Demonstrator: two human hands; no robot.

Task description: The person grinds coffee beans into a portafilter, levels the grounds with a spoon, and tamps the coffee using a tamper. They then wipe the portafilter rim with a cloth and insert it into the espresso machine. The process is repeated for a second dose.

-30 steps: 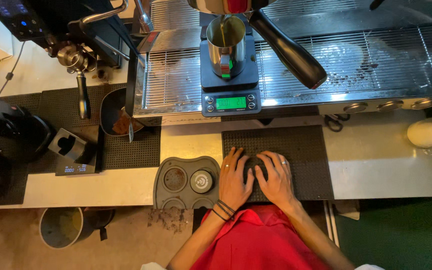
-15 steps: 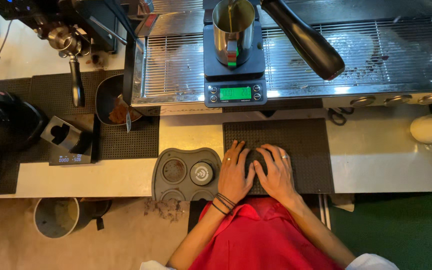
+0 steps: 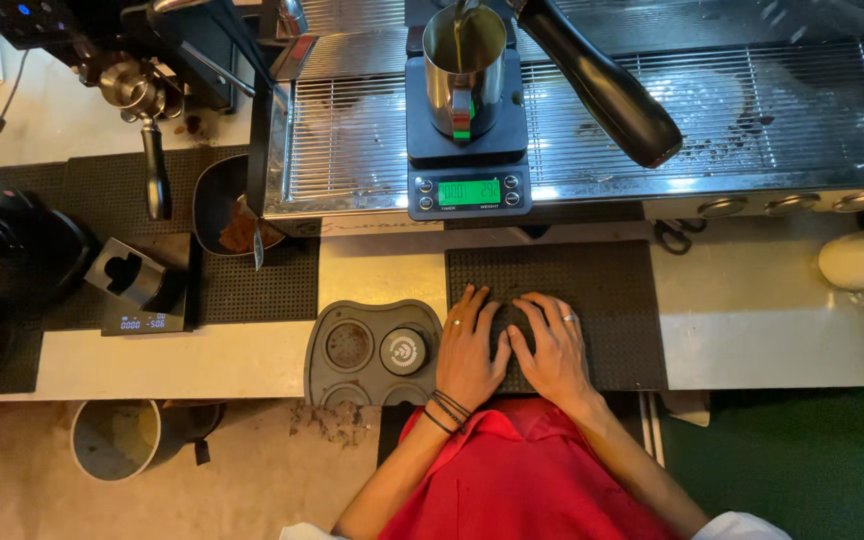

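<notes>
Under both palms lies a black rubber mat (image 3: 592,290) on the counter; the left hand (image 3: 470,350) and right hand (image 3: 549,348) rest flat side by side, fingers spread, gripping nothing. Just left of the left hand sits a grey tamping station (image 3: 367,345). Well ahead of the fingers, a steel pitcher (image 3: 464,65) stands on a scale (image 3: 468,150).

A steel pitcher (image 3: 463,68) stands on a scale (image 3: 468,150), with a grey tamper holder (image 3: 372,352) on the counter
</notes>
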